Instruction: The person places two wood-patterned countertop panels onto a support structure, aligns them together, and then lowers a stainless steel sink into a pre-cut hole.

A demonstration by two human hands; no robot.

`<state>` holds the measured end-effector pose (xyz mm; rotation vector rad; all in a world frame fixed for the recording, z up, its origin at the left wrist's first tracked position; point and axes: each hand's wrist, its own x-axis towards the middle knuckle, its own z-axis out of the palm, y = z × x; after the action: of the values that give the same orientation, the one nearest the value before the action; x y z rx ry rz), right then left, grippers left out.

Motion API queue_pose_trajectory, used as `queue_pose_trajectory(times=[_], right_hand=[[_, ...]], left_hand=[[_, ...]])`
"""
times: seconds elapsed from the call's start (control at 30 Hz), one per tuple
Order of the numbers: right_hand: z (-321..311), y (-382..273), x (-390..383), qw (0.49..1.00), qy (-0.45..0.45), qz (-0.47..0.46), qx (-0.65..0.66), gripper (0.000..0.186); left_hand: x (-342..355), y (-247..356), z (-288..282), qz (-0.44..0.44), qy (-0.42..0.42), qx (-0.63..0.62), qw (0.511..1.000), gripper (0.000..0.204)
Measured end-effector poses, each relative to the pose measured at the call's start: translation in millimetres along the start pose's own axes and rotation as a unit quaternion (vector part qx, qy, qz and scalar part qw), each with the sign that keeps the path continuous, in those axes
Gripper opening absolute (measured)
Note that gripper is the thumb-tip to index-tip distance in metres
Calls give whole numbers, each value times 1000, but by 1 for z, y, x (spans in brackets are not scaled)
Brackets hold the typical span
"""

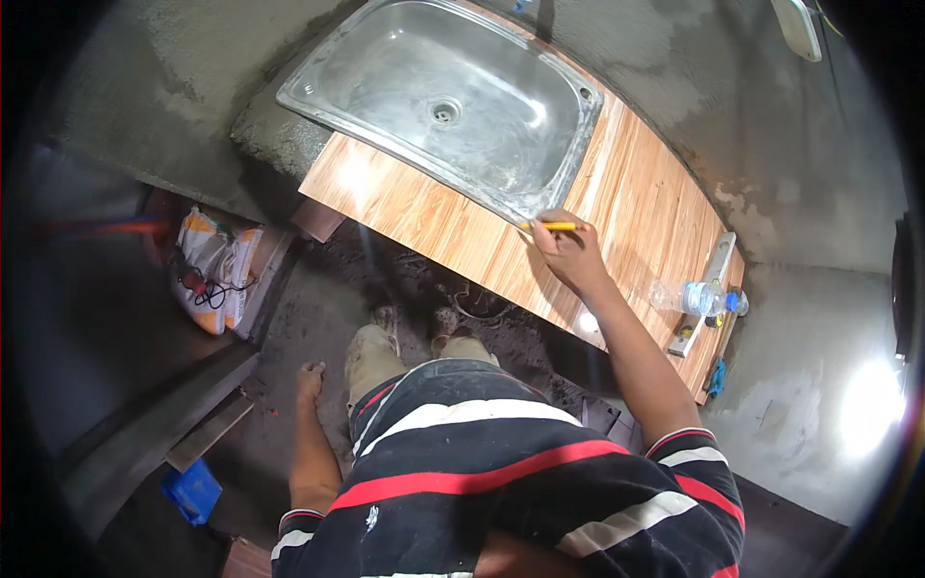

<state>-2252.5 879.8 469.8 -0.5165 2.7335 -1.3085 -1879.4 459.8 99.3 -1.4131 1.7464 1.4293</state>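
My right hand (pixel 568 252) grips a yellow pencil (pixel 560 226) near the front right corner of a stainless steel sink (pixel 453 159). The pencil's tip is at the sink's rim, over the wood-grain countertop (pixel 453 222). The sink rests on this countertop, its left end reaching over a rough cement ledge (pixel 279 130). Down at my side hangs my left hand (pixel 309 381), its fingers curled, with nothing visible in them.
At the counter's right end, a clear plastic bottle (pixel 701 299) lies beside a metal spirit level (pixel 715 265). A white-and-orange sack (pixel 207 260) with a corded tool on it stands at the left, and a blue container (pixel 193 489) is lower left. Bare cement walls (pixel 694 116) border the counter.
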Motion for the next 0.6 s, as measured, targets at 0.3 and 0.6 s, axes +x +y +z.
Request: queue_pose_trajectory(times=[0.3, 0.6], right_hand=[[45, -8, 38, 997, -6, -24, 68, 11], [-53, 63, -40, 998, 60, 27, 8, 15]], left_hand=[[-11, 28, -1, 28, 9, 22, 999, 60], [-7, -17, 6, -6, -15, 141, 990, 60]])
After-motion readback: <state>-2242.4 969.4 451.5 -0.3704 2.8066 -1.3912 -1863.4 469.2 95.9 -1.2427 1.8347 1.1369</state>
